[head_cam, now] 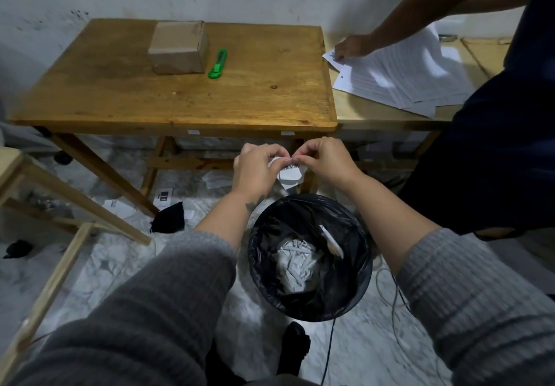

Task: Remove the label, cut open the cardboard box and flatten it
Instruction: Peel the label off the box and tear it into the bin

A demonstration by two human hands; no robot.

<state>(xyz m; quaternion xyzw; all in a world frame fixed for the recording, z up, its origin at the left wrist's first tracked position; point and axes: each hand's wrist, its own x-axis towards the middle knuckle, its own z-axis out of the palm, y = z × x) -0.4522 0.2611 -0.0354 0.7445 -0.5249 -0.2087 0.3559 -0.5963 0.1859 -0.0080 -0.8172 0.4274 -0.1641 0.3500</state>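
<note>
Label (289, 174) crumpled between left hand (255, 169) and right hand (326, 162), fingertips of both pinching it, above the bin (309, 258). Black bag lining the bin; crumpled white paper scraps (295, 265) at the bottom. Cardboard box (178, 47) closed, upright on the wooden table (180, 94), green cutter (217, 63) just beside it.

Dim, flat indoor light with wide-angle bending at the edges.
You see soft shadows under the surface (180, 100) and beside the box (178, 48); your sleeves at the bottom corners blur and stretch, and the papers (414, 67) at right glare pale.
</note>
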